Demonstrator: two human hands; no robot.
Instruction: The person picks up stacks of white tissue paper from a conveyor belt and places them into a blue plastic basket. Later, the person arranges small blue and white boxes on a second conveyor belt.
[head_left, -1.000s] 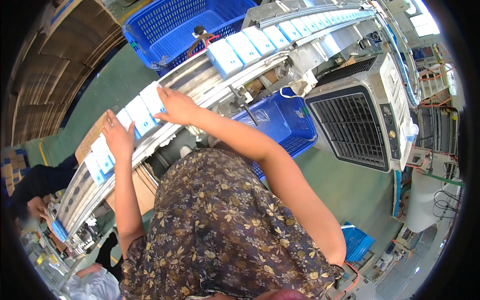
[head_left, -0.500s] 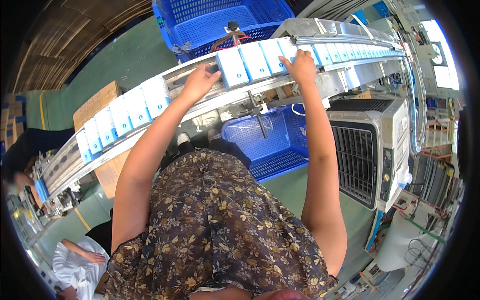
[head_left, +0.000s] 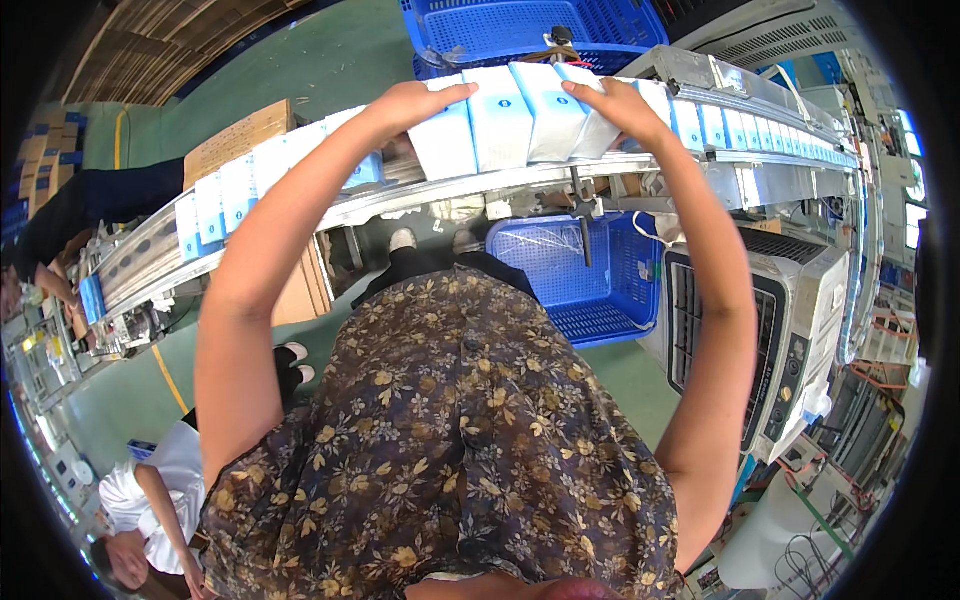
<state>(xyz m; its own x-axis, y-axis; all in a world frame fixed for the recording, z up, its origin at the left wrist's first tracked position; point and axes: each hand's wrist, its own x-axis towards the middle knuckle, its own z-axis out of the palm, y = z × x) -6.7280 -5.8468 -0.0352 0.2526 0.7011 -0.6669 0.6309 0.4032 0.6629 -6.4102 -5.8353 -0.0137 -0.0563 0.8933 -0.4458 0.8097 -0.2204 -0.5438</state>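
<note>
A short row of three white-and-blue boxes [head_left: 510, 115] is clamped between my two hands above the curved conveyor [head_left: 470, 190]. My left hand [head_left: 415, 100] presses on the row's left end and my right hand [head_left: 620, 105] on its right end. The gripped boxes look larger and closer than the others. More of the same boxes stand in line on the belt to the left [head_left: 250, 180] and to the right [head_left: 740, 125]. My flowered dress fills the lower middle of the view.
A blue crate [head_left: 590, 270] sits under the conveyor and another blue crate [head_left: 520, 25] beyond it. A white air cooler [head_left: 770, 320] stands at the right. A cardboard box [head_left: 240, 135] and a person's dark sleeve [head_left: 80, 200] are at the left, another person [head_left: 150, 490] at lower left.
My hands, spread along the belt a second ago, have come together and squeezed three boxes between them. The boxes now appear raised toward me.
</note>
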